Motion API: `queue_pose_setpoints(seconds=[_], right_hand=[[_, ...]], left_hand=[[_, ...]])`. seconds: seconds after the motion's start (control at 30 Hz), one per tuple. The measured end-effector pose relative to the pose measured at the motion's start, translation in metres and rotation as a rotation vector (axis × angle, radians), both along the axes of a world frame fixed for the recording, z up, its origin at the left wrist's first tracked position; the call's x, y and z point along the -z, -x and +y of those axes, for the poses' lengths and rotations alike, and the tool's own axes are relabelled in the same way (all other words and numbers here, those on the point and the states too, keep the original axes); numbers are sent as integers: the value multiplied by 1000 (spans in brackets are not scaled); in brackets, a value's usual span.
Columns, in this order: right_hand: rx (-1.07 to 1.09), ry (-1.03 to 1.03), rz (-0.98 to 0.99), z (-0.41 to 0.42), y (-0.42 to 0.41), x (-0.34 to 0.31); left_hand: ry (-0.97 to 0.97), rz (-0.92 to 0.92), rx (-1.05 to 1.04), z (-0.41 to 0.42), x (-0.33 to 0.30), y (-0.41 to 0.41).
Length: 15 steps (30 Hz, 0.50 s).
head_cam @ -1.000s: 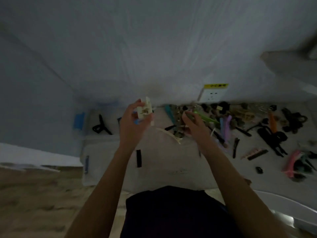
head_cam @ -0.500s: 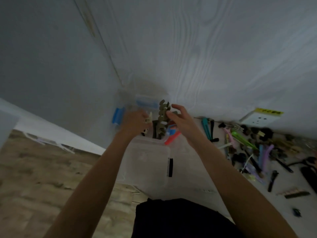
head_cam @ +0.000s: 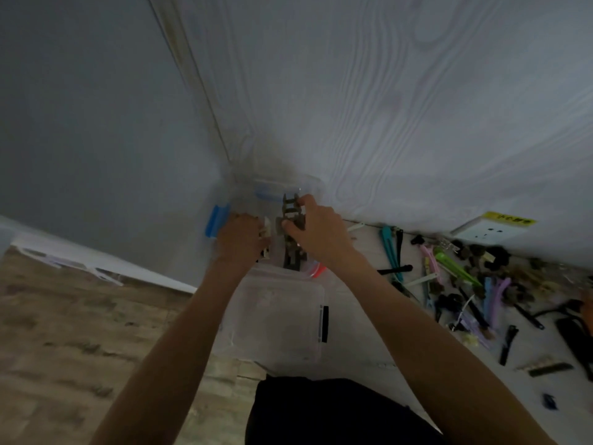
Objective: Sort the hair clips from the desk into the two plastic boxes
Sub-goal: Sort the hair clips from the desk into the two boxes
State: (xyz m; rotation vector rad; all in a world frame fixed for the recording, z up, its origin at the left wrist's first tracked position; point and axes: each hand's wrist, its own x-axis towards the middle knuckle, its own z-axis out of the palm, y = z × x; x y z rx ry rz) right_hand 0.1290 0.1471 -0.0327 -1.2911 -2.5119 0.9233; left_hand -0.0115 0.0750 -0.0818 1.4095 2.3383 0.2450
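Right hand (head_cam: 321,229): pinches brown claw clip (head_cam: 290,216) above far clear box (head_cam: 308,184).
Left hand (head_cam: 240,239): grips cream clip (head_cam: 266,228) beside it.

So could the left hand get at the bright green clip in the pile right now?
Probably not easily. The left hand holds a cream clip over the far box, and the right forearm lies between it and the green clip. The right hand is nearer but holds a dark claw clip.

Clear glossy plastic box (head_cam: 282,319); wood-grain wall (head_cam: 401,107).
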Motion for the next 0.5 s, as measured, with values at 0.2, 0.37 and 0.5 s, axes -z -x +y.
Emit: queue_pose_setpoints(seconds=[0.2,0.37,0.5], right_hand=[[-33,-12,-163,-6,15,15],[-73,-98,25,-11,-10,15],[-123,-240,120,-17,-56,11]], left_hand=[[-301,-25,-47,-14,-5,5],[-441,-209,-119,-23,-7,-10],[-590,-267,-202,-17,-20,-43]])
